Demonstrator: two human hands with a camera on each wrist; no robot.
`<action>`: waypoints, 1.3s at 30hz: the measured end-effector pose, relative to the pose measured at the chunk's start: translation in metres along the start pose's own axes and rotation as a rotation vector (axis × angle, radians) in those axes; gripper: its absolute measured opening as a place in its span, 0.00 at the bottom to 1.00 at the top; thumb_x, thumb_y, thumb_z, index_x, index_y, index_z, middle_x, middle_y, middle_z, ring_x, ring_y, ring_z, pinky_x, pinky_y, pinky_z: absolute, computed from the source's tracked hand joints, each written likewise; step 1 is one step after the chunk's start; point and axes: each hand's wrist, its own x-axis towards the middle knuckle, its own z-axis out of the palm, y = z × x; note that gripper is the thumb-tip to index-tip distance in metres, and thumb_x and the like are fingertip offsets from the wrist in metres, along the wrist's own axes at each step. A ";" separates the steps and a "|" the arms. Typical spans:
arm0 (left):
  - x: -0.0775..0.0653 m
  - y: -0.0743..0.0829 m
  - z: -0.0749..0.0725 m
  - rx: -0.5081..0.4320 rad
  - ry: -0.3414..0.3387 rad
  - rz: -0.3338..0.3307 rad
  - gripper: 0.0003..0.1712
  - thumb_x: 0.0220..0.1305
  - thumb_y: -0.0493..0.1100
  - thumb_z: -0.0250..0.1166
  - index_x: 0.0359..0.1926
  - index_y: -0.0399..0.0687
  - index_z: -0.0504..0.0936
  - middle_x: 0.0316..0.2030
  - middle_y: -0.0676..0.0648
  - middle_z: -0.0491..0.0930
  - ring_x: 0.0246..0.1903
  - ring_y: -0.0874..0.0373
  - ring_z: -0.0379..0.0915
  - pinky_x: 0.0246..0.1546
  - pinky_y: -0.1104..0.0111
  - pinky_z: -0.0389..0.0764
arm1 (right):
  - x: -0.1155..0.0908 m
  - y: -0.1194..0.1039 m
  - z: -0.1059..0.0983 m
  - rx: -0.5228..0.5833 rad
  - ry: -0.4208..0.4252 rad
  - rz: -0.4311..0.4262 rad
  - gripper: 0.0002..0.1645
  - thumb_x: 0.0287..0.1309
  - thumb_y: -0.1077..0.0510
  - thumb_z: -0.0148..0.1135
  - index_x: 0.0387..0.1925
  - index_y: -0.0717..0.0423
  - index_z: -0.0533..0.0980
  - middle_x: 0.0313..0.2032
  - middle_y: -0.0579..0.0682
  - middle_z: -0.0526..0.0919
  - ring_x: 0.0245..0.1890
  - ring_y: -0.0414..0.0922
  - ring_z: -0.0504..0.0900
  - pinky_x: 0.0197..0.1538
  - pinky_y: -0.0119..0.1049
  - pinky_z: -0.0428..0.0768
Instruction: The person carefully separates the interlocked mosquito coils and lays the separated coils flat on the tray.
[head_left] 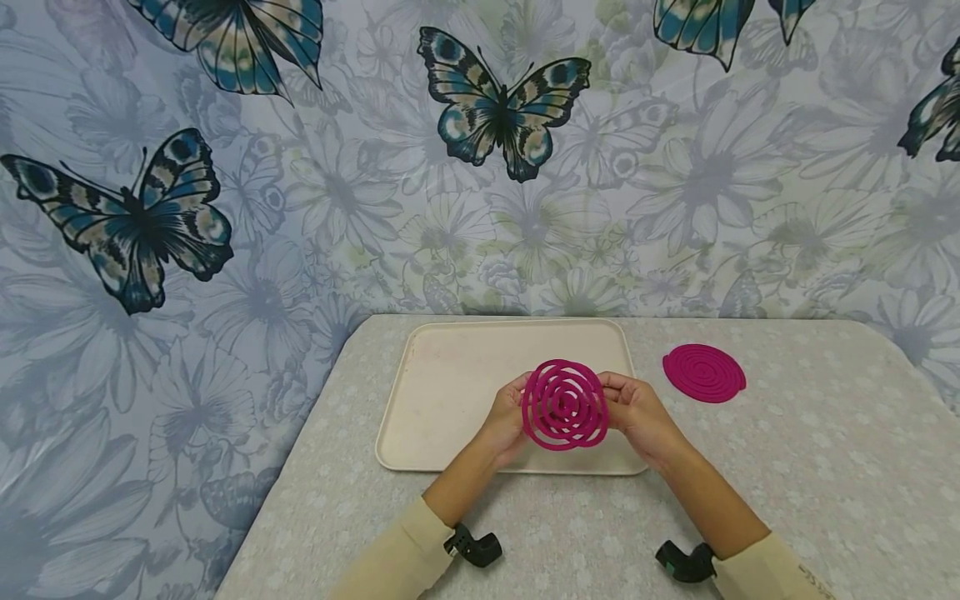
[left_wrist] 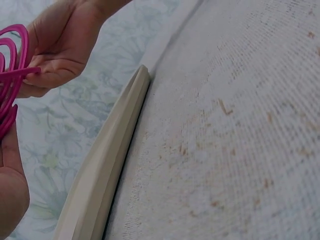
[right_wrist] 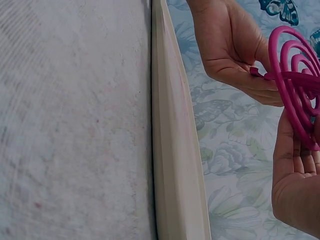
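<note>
Near the right hand, only head view shows another coil.

the head view is evenly bright, with faint shadows on the bench near the hands; wrist views are dimmer, the backdrop behind the hands soft.

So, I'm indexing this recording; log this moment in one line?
hands: both hold pink spiral | spiral: raised clear of cream tray | second spiral: flat on table, right of tray
</note>
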 end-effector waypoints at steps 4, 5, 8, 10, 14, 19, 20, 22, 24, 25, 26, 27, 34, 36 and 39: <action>0.000 0.001 0.001 0.018 0.035 0.002 0.18 0.64 0.22 0.58 0.45 0.47 0.84 0.30 0.54 0.86 0.27 0.68 0.78 0.31 0.78 0.83 | 0.001 0.002 0.001 0.005 0.026 0.006 0.06 0.70 0.67 0.57 0.43 0.57 0.78 0.36 0.48 0.88 0.34 0.39 0.87 0.42 0.32 0.87; 0.000 0.001 0.001 0.021 0.041 0.000 0.18 0.64 0.22 0.58 0.43 0.47 0.85 0.30 0.54 0.86 0.27 0.68 0.77 0.31 0.78 0.82 | 0.001 0.002 0.001 0.007 0.032 0.008 0.06 0.70 0.67 0.58 0.43 0.57 0.78 0.36 0.48 0.88 0.34 0.39 0.87 0.42 0.32 0.87; 0.000 0.001 0.001 0.029 0.047 -0.009 0.16 0.66 0.24 0.59 0.44 0.46 0.85 0.32 0.54 0.86 0.30 0.67 0.77 0.33 0.77 0.83 | 0.000 0.001 0.000 0.016 0.043 0.012 0.07 0.70 0.67 0.58 0.43 0.56 0.79 0.37 0.47 0.88 0.35 0.39 0.87 0.42 0.33 0.87; 0.000 0.001 0.001 0.030 0.044 -0.022 0.16 0.68 0.26 0.59 0.52 0.43 0.83 0.36 0.54 0.86 0.33 0.67 0.78 0.37 0.77 0.84 | 0.000 0.000 0.000 0.022 0.057 0.017 0.07 0.70 0.68 0.58 0.44 0.57 0.80 0.37 0.47 0.88 0.35 0.39 0.87 0.41 0.34 0.88; 0.000 0.000 0.000 0.047 0.049 -0.073 0.19 0.72 0.31 0.59 0.61 0.42 0.77 0.39 0.55 0.85 0.36 0.67 0.80 0.40 0.76 0.84 | 0.000 -0.002 0.001 0.025 0.095 0.041 0.11 0.69 0.66 0.61 0.49 0.69 0.77 0.37 0.48 0.88 0.36 0.41 0.88 0.40 0.35 0.88; 0.001 -0.002 -0.001 0.028 0.038 -0.130 0.09 0.76 0.38 0.56 0.42 0.52 0.82 0.31 0.57 0.83 0.31 0.67 0.77 0.34 0.77 0.81 | 0.001 -0.003 0.001 0.022 0.117 0.062 0.13 0.68 0.64 0.64 0.49 0.68 0.77 0.38 0.49 0.89 0.37 0.43 0.89 0.42 0.37 0.88; 0.001 -0.003 0.000 0.019 0.025 -0.134 0.11 0.77 0.39 0.55 0.39 0.54 0.83 0.30 0.58 0.83 0.31 0.67 0.77 0.35 0.77 0.81 | 0.002 -0.002 0.002 0.023 0.116 0.061 0.10 0.67 0.65 0.64 0.48 0.65 0.79 0.38 0.49 0.89 0.37 0.43 0.89 0.41 0.38 0.88; 0.001 -0.002 -0.001 0.005 -0.016 -0.143 0.12 0.77 0.42 0.56 0.38 0.56 0.85 0.30 0.58 0.83 0.32 0.67 0.77 0.36 0.76 0.81 | 0.002 -0.002 0.002 0.025 0.109 0.055 0.08 0.67 0.66 0.64 0.46 0.61 0.80 0.38 0.49 0.90 0.37 0.43 0.89 0.41 0.38 0.88; 0.000 -0.002 -0.001 -0.002 -0.064 -0.143 0.06 0.72 0.48 0.63 0.40 0.58 0.86 0.32 0.58 0.83 0.35 0.66 0.77 0.39 0.76 0.82 | 0.002 0.000 0.003 0.025 0.095 0.049 0.07 0.66 0.67 0.64 0.45 0.59 0.81 0.37 0.49 0.90 0.36 0.43 0.89 0.40 0.38 0.89; 0.000 -0.001 -0.001 -0.001 -0.085 -0.143 0.07 0.68 0.52 0.68 0.40 0.58 0.86 0.32 0.58 0.82 0.34 0.66 0.76 0.39 0.76 0.81 | 0.003 0.000 0.003 0.024 0.088 0.048 0.07 0.66 0.67 0.64 0.44 0.59 0.81 0.36 0.49 0.90 0.36 0.42 0.89 0.40 0.38 0.89; 0.000 -0.001 -0.002 0.003 -0.107 -0.140 0.10 0.65 0.55 0.71 0.41 0.58 0.86 0.32 0.57 0.82 0.35 0.65 0.75 0.40 0.76 0.81 | 0.003 0.001 0.004 0.020 0.081 0.046 0.07 0.66 0.68 0.64 0.44 0.60 0.80 0.36 0.49 0.90 0.36 0.42 0.89 0.40 0.38 0.89; -0.001 -0.001 -0.002 0.004 -0.123 -0.141 0.15 0.60 0.58 0.74 0.43 0.58 0.85 0.34 0.57 0.82 0.36 0.65 0.75 0.41 0.75 0.82 | 0.003 0.002 0.004 0.014 0.074 0.044 0.07 0.66 0.68 0.63 0.45 0.62 0.79 0.36 0.49 0.90 0.36 0.43 0.90 0.41 0.38 0.88; -0.001 -0.005 -0.006 -0.036 -0.127 -0.119 0.17 0.70 0.33 0.62 0.57 0.49 0.78 0.43 0.54 0.84 0.44 0.63 0.79 0.48 0.72 0.83 | 0.001 0.000 0.006 -0.047 0.031 0.034 0.07 0.71 0.67 0.58 0.48 0.63 0.76 0.38 0.49 0.90 0.36 0.42 0.89 0.44 0.36 0.88; -0.001 -0.006 -0.005 -0.036 -0.127 -0.108 0.18 0.71 0.29 0.56 0.55 0.49 0.79 0.42 0.54 0.85 0.42 0.64 0.79 0.46 0.73 0.83 | 0.000 -0.001 0.006 -0.037 0.003 0.029 0.07 0.72 0.68 0.54 0.47 0.60 0.75 0.38 0.49 0.89 0.36 0.41 0.88 0.44 0.34 0.87; 0.000 -0.006 -0.005 -0.024 -0.129 -0.088 0.16 0.71 0.29 0.57 0.52 0.51 0.81 0.40 0.54 0.85 0.40 0.65 0.80 0.44 0.74 0.84 | 0.000 -0.002 0.005 -0.004 -0.046 0.022 0.09 0.71 0.69 0.53 0.49 0.61 0.75 0.39 0.48 0.88 0.38 0.40 0.87 0.44 0.34 0.87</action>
